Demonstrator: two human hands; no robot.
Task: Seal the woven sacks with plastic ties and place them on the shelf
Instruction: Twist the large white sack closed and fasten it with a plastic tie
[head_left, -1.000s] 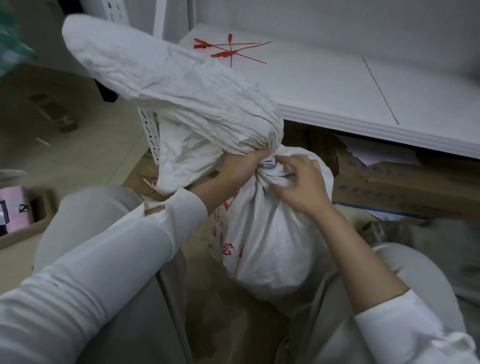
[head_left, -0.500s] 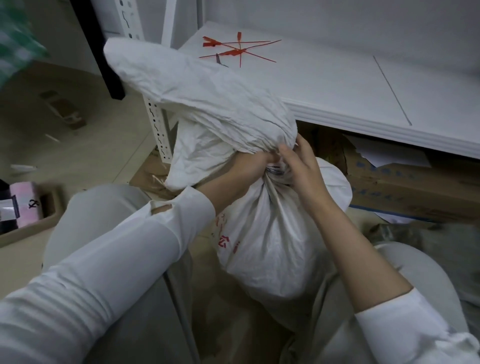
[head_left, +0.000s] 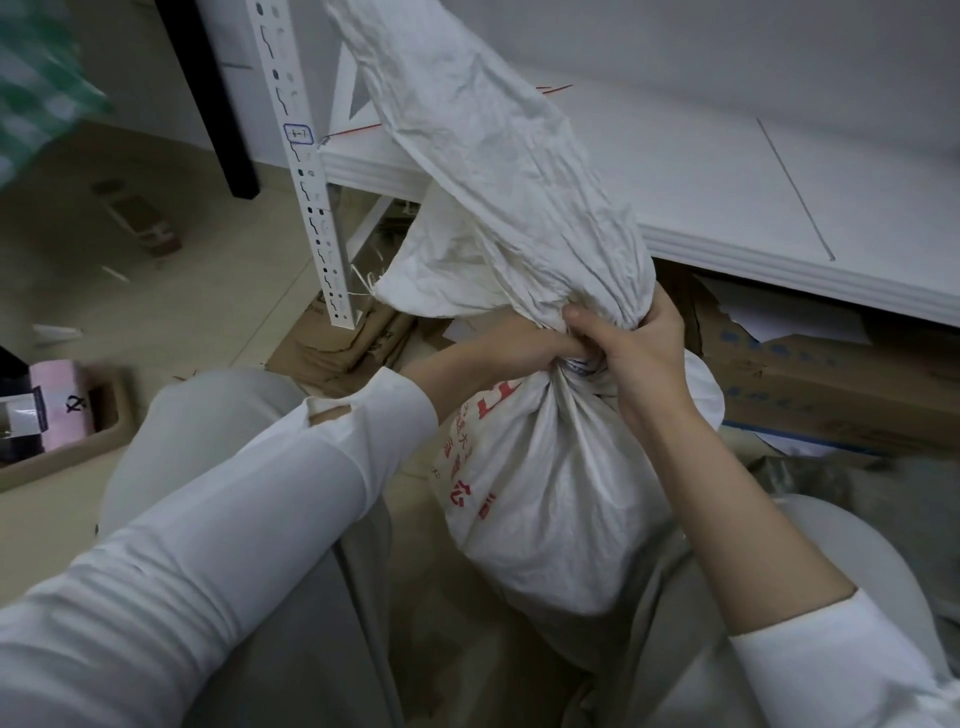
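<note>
Gripping gathered neck of woven sack (head_left: 545, 493): left hand (head_left: 522, 344) and right hand (head_left: 640, 353) curled tight round it.

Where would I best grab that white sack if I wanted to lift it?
Probably its gathered neck, from both sides, where the left hand and right hand grip it. Cloth bunches narrow there; the sack bulges wide below.

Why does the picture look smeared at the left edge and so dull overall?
Head view: the green checked thing and the pink box at the left edge are smeared, likely by head motion; the sack, left hand and right hand at centre are fairly sharp; lighting is dim and flat, without glare or hard shadows; the wide-angle lens leans the shelf post.
</note>
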